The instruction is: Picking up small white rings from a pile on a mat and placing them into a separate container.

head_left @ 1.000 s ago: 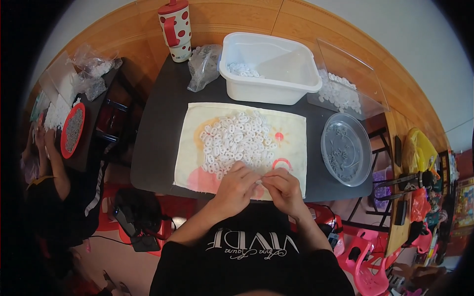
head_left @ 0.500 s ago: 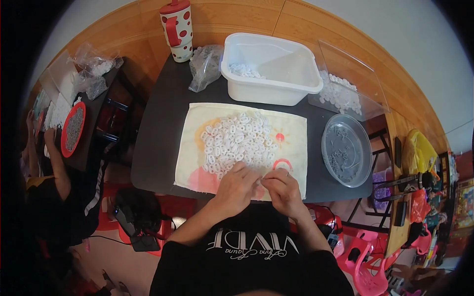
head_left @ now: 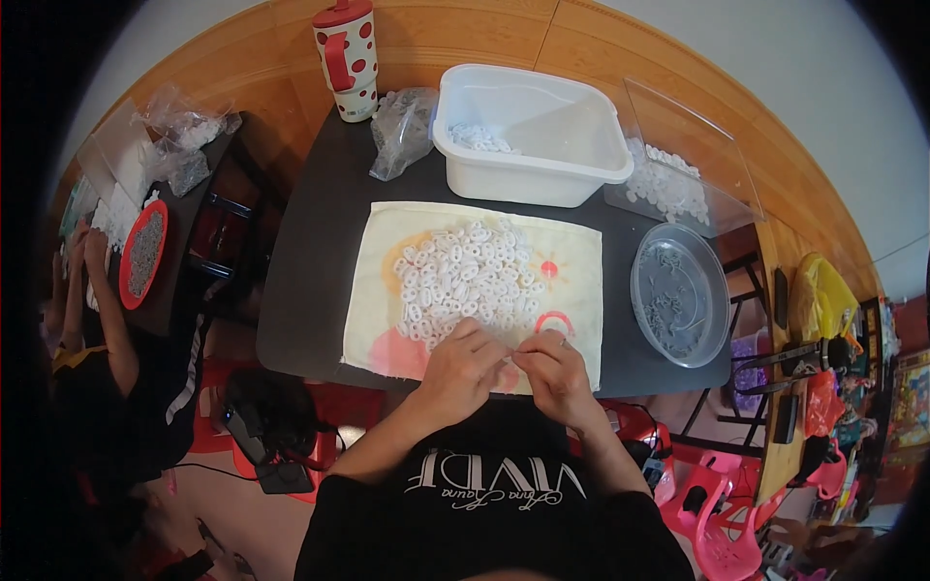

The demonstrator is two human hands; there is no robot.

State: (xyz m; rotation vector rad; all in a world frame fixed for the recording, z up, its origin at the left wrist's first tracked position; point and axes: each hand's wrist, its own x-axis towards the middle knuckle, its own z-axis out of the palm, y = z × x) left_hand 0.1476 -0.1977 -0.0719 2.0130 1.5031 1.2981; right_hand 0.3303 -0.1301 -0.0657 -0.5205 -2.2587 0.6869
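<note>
At the near edge of a pale yellow towel [head_left: 366, 290], my left hand [head_left: 462, 366] and my right hand [head_left: 555, 372] meet with fingertips pinched together. Something small and whitish seems to sit between them, too hidden to name. Just beyond my fingers lies a heap of small white plastic pieces [head_left: 465, 276], each with two holes. To the right stands a round clear tub [head_left: 712, 324] with many small grey metal parts, perhaps screws, in it.
A white plastic basin [head_left: 528, 179] at the back holds some white pieces. Beside it, a clear box [head_left: 668, 189] contains white discs. A spotted tumbler [head_left: 349, 63] and a plastic bag [head_left: 403, 136] stand back left. A co-worker's hands [head_left: 89, 247] are near a red tray [head_left: 143, 254].
My hands stay almost in place, with only slight finger movement. At the left table, the co-worker's hands have come together beside the red tray.
</note>
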